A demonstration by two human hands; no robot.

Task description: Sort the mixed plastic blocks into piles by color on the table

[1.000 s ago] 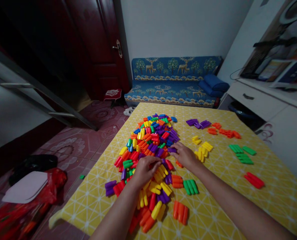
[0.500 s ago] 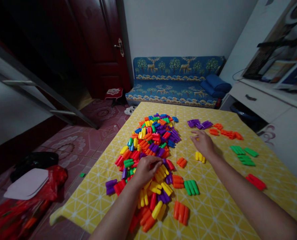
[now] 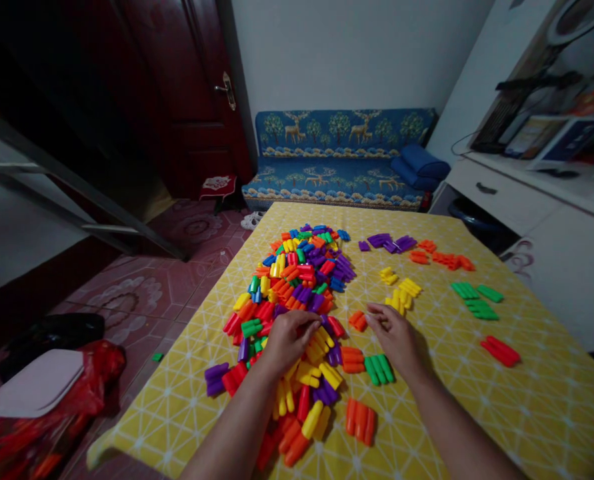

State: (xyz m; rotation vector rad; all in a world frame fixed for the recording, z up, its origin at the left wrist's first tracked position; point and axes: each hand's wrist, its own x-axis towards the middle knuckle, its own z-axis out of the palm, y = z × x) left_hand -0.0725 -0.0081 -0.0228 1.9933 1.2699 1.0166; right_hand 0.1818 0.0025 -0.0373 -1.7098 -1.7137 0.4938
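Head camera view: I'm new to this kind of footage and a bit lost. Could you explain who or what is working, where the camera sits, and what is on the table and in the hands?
There is no robot: a person works with two bare hands. The camera is worn on their head, looking forward and down.

The table, under a yellow patterned cloth, carries a mixed heap of colorful plastic pieces. To its right lie groups of purple, orange, yellow and green, plus red.

The left hand is at the heap; its fingers hide whether it holds anything. The right hand is beside a small orange piece; I can't tell whether they touch.
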